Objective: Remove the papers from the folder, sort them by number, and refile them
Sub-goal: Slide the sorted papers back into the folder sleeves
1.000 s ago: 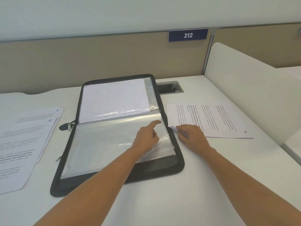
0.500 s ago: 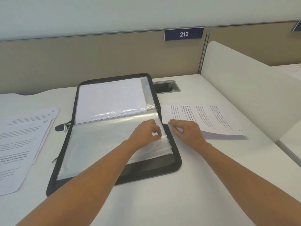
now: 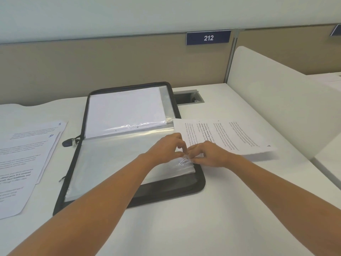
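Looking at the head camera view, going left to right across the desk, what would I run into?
In order: loose numbered papers → zip pull → open black folder → left hand, pinching a clear sleeve → right hand → printed sheet it holds → white divider panel.

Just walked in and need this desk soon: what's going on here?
A person is refiling papers. The left hand and right hand pinch the edge of a clear sleeve in the open black folder, apparently parting it. A printed sheet at the right hand is not yet inside. At left lie other papers.
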`<state>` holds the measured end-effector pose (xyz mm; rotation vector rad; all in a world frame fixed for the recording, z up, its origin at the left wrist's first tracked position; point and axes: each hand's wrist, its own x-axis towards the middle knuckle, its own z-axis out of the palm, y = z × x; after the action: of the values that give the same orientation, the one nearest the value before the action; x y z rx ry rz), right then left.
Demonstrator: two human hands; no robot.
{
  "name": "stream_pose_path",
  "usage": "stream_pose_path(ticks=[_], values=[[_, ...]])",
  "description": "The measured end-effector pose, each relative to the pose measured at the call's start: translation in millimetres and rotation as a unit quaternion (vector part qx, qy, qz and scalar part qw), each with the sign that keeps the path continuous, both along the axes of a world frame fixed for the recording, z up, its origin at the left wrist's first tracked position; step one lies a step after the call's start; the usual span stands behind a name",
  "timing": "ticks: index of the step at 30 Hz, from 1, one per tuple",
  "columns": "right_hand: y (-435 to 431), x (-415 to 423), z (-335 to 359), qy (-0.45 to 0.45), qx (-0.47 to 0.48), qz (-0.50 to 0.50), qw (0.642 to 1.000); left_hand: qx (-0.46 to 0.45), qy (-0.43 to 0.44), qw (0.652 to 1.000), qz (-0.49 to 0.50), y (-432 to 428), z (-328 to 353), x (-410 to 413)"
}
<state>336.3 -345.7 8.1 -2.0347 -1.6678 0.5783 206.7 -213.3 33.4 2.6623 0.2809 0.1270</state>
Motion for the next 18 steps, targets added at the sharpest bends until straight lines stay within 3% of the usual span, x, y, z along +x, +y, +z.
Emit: stream_pose_path(ticks=[7, 10, 14, 18], values=[[4.5, -1.6, 5.6, 0.066, -0.046, -0.003, 0.997, -0.059, 0.012, 0.998, -0.002, 1.5, 0.0, -0.3], [11.7, 3.9, 6.0, 0.136, -0.015, -0.057, 0.989, -0.127, -0.063, 0.988, 0.061, 4.7, -4.4, -4.1], [26.4, 7.9, 2.2, 0.095, 0.033, -0.108, 0.989, -0.092, -0.144, 0.971, 0.169, 23.0, -22.4, -8.7], [37.5, 8.4, -5.0, -0.01, 0.022, -0.082, 0.996, -0.01, -0.052, 0.99, 0.128, 32.8, -42.2, -16.4]])
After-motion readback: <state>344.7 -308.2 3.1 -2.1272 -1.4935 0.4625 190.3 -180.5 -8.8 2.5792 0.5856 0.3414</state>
